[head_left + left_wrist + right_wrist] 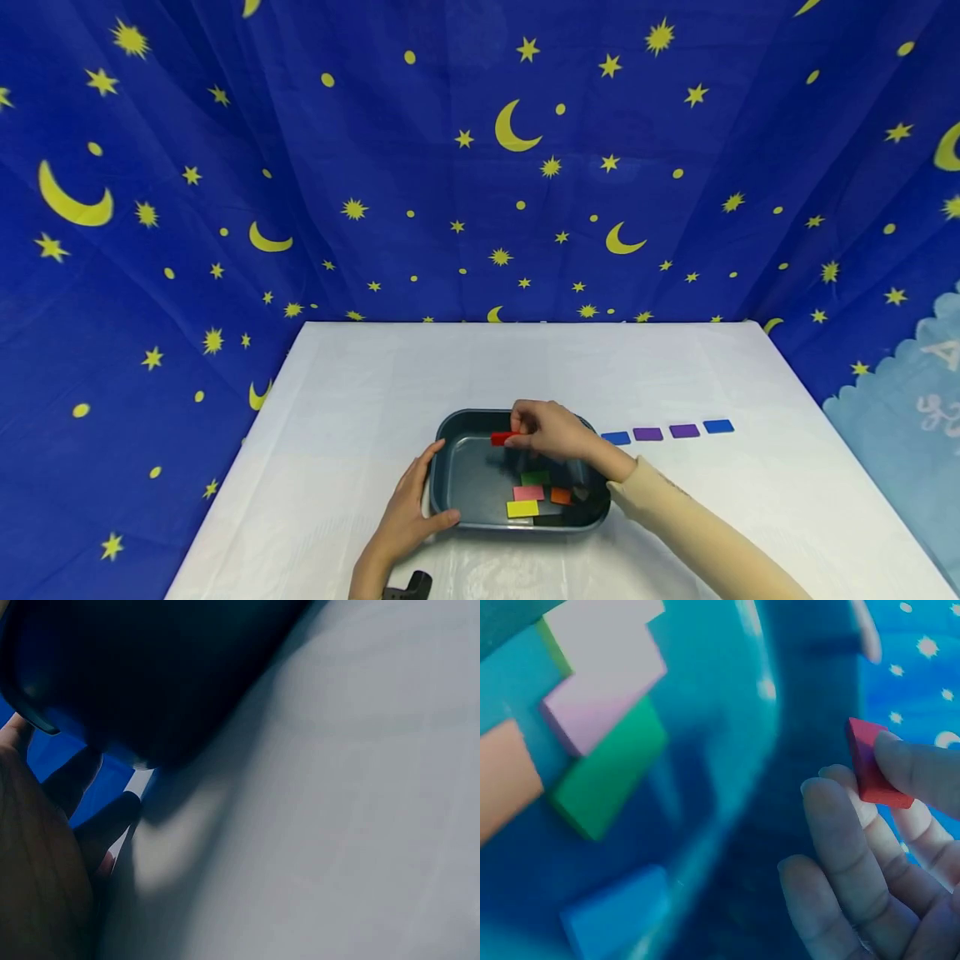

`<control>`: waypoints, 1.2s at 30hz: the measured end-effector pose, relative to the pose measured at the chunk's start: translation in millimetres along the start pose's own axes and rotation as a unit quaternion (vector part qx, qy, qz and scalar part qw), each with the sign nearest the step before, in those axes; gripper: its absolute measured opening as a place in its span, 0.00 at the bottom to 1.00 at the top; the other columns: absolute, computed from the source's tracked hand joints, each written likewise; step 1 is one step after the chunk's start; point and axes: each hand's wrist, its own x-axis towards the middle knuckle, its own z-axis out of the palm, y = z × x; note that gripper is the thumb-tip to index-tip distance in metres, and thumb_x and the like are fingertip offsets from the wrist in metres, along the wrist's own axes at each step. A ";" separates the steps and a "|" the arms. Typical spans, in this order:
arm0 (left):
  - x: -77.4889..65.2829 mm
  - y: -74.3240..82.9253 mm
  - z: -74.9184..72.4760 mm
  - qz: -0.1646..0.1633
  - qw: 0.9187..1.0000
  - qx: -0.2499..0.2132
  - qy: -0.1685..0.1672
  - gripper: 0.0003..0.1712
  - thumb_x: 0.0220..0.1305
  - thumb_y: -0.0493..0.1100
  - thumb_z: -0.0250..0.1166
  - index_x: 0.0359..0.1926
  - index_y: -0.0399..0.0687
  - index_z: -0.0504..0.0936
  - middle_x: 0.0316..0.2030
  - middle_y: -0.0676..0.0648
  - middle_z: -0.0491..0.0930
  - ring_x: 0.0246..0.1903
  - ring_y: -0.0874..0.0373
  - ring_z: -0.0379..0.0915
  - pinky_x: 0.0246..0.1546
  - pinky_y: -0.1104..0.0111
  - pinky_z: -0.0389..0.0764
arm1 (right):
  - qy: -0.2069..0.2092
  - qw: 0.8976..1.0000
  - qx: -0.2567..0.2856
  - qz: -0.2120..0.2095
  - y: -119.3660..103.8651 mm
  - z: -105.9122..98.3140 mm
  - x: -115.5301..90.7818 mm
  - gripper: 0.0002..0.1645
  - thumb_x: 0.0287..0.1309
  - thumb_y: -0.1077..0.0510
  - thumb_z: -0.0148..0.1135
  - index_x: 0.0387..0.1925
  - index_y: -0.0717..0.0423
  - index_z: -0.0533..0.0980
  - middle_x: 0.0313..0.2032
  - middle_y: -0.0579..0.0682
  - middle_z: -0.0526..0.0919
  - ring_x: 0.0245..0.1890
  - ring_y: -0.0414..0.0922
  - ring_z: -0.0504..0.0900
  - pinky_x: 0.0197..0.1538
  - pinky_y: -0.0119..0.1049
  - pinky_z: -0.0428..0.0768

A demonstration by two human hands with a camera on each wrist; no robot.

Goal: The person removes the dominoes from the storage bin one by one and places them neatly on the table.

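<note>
Red block [500,438] is pinched by my right hand [553,431], thumb against fingers, above the far part of the tray [468,479]. It looks light, stiff and perhaps slippery, so its broad faces should give the best hold. My left hand [405,512], thumb and fingers spread, touches the tray's left end.

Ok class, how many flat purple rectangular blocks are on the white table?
2: the left purple block and the right purple block, in a row right of the dark rectangular tray. The right hand might hide more.
</note>
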 end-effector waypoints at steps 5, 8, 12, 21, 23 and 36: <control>-0.3 -1.2 0.4 0.001 1.000 0.003 0.001 0.54 0.43 0.61 0.70 0.72 0.72 0.53 0.69 0.44 0.56 0.65 0.36 0.51 0.57 0.35 0.54 | 0.035 0.999 0.023 -0.015 3.9 -19.4 -8.9 0.10 0.56 0.54 0.68 0.31 0.51 0.73 0.22 0.45 0.78 0.18 0.47 0.79 0.23 0.36 0.79; -0.2 -0.9 0.1 0.002 1.000 0.002 0.002 0.54 0.43 0.62 0.70 0.72 0.72 0.53 0.69 0.44 0.57 0.65 0.36 0.51 0.57 0.35 0.54 | 0.060 0.997 0.048 0.002 8.7 -34.0 -16.8 0.10 0.56 0.55 0.68 0.31 0.53 0.74 0.24 0.51 0.81 0.19 0.53 0.80 0.25 0.43 0.81; 0.4 -0.1 -0.4 0.001 1.000 0.000 0.001 0.54 0.43 0.64 0.69 0.72 0.72 0.53 0.69 0.43 0.57 0.65 0.35 0.50 0.57 0.35 0.54 | 0.100 0.991 0.077 0.036 19.2 -53.0 -29.6 0.08 0.56 0.57 0.67 0.32 0.55 0.75 0.27 0.57 0.82 0.21 0.55 0.80 0.28 0.48 0.81; -0.1 -3.7 1.4 0.006 1.000 0.007 0.001 0.55 0.43 0.64 0.69 0.72 0.70 0.53 0.69 0.44 0.57 0.65 0.36 0.51 0.57 0.35 0.54 | 0.178 0.974 0.084 0.108 58.2 -77.0 -61.0 0.13 0.56 0.54 0.68 0.35 0.59 0.77 0.30 0.62 0.83 0.24 0.62 0.79 0.31 0.49 0.81; 0.2 -3.8 1.6 0.007 1.000 0.006 0.000 0.55 0.44 0.64 0.69 0.72 0.70 0.53 0.69 0.44 0.57 0.65 0.36 0.51 0.58 0.35 0.54 | 0.179 0.972 0.083 0.124 65.4 -79.0 -67.7 0.15 0.56 0.52 0.68 0.36 0.60 0.77 0.29 0.62 0.83 0.24 0.61 0.79 0.30 0.48 0.81; 0.9 -1.3 0.4 0.005 1.000 0.000 0.001 0.55 0.43 0.65 0.69 0.72 0.72 0.53 0.69 0.45 0.56 0.66 0.37 0.50 0.58 0.36 0.53 | 0.142 0.967 0.103 0.188 96.4 -68.0 -92.5 0.16 0.55 0.51 0.68 0.35 0.60 0.77 0.25 0.58 0.82 0.20 0.48 0.76 0.26 0.43 0.79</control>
